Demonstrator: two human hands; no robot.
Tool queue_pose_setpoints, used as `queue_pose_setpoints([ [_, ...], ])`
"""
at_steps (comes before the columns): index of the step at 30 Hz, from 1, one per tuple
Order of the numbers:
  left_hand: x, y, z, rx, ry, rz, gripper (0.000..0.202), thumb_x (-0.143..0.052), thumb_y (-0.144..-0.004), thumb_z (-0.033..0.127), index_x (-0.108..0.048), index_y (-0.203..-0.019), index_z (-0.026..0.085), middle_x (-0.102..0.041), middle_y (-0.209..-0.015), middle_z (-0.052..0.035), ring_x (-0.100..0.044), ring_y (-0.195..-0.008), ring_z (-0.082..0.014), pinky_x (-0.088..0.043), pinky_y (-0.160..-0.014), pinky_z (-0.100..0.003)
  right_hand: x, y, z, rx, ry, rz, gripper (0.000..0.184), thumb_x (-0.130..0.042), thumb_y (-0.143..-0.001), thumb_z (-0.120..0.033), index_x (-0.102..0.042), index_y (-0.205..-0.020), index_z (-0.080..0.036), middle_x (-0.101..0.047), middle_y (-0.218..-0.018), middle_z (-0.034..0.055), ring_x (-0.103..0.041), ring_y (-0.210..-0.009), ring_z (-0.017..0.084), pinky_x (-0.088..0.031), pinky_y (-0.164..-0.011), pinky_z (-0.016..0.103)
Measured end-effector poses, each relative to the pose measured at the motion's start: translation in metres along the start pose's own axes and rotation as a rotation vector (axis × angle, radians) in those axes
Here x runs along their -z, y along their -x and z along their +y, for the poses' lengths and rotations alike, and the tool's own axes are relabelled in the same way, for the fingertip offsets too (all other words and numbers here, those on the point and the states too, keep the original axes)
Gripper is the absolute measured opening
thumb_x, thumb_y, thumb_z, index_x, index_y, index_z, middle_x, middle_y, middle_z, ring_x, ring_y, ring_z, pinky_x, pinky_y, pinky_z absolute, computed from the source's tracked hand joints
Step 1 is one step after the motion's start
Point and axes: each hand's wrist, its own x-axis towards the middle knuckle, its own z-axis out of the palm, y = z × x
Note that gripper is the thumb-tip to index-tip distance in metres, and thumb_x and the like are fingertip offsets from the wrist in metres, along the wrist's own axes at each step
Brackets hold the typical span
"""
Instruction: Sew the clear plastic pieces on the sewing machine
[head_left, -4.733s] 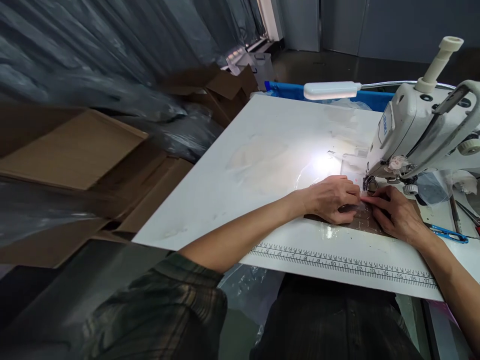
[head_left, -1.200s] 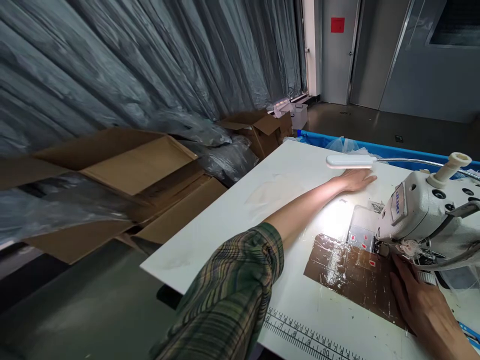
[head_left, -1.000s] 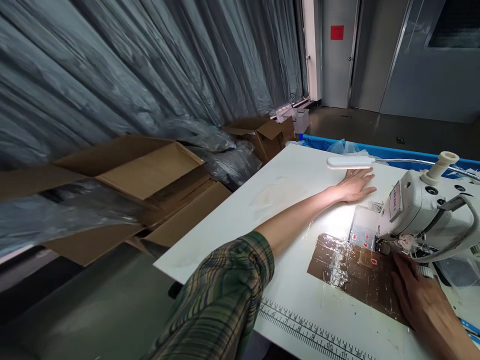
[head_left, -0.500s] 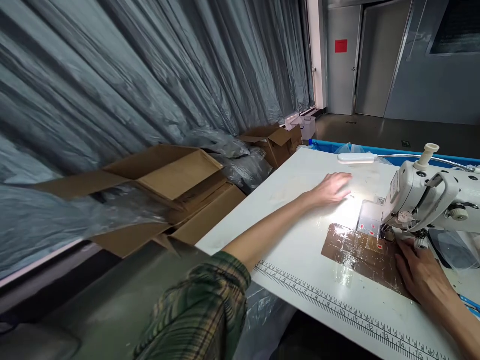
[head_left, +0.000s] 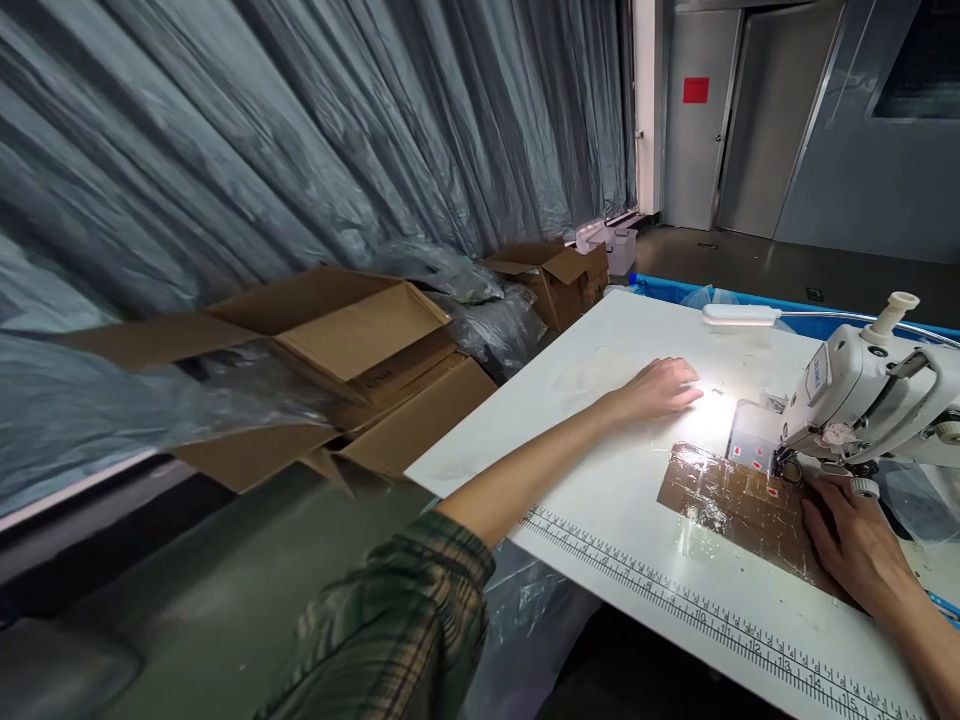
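It's the broad white surface (head_left: 600, 490) first, and over its right side looms the sewing machine (head_left: 847, 390)! The shiny brown sheet (head_left: 742, 510) lies flat on it, reaching in by the machine's needle area. Here's the right hand (head_left: 859, 530) on the sheet's right end, fingertips partly hidden, so no telling whether they pinch. The left hand (head_left: 660, 388), well apart, has loosely curled fingers, nothing held! Just beyond the sheet, a clear plate (head_left: 752, 425) shows small red marks (head_left: 758, 466).
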Motion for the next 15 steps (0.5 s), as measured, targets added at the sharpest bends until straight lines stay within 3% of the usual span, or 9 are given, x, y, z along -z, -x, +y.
queue_pose_setpoints([
  [5,-0.014,-0.052,0.014,0.081,0.092,-0.002,0.019,-0.053,-0.088,0.023,-0.065,-0.078,0.013,-0.068,-0.106,-0.0179,-0.062,-0.109,-0.0318,-0.048,-0.098,-0.044,0.0,-0.002,0.002,-0.006,-0.058,-0.008,0.038,-0.039,-0.101,-0.039,-0.065,-0.12,-0.019,-0.066,-0.108,0.0142,-0.066,-0.096,0.03,-0.059,-0.078,0.047],
  [8,-0.021,-0.069,0.017,0.129,0.18,0.005,0.012,-0.057,-0.083,0.017,-0.062,-0.072,0.014,-0.069,-0.1,-0.0169,-0.063,-0.108,-0.0321,-0.049,-0.098,-0.042,0.001,-0.001,0.003,-0.025,-0.038,-0.024,0.038,-0.039,-0.101,-0.037,-0.064,-0.123,-0.02,-0.066,-0.108,0.0137,-0.067,-0.09,0.028,-0.06,-0.075,0.045],
  [11,-0.026,-0.075,0.018,0.179,0.32,0.001,0.009,-0.057,-0.085,0.019,-0.063,-0.081,0.014,-0.071,-0.098,-0.0134,-0.067,-0.101,-0.0276,-0.052,-0.092,-0.037,0.001,0.001,0.002,-0.015,-0.006,-0.065,0.039,-0.041,-0.099,-0.035,-0.062,-0.13,-0.023,-0.064,-0.105,0.0131,-0.067,-0.078,0.026,-0.059,-0.066,0.042],
  [15,-0.031,-0.079,0.015,0.258,0.534,-0.056,0.019,-0.052,-0.091,0.019,-0.058,-0.107,0.012,-0.073,-0.1,-0.0141,-0.071,-0.088,-0.0199,-0.056,-0.076,-0.031,0.001,0.003,0.001,-0.014,0.021,-0.04,0.044,-0.043,-0.096,-0.033,-0.058,-0.137,-0.026,-0.063,-0.105,0.0141,-0.064,-0.071,0.025,-0.057,-0.06,0.042],
])
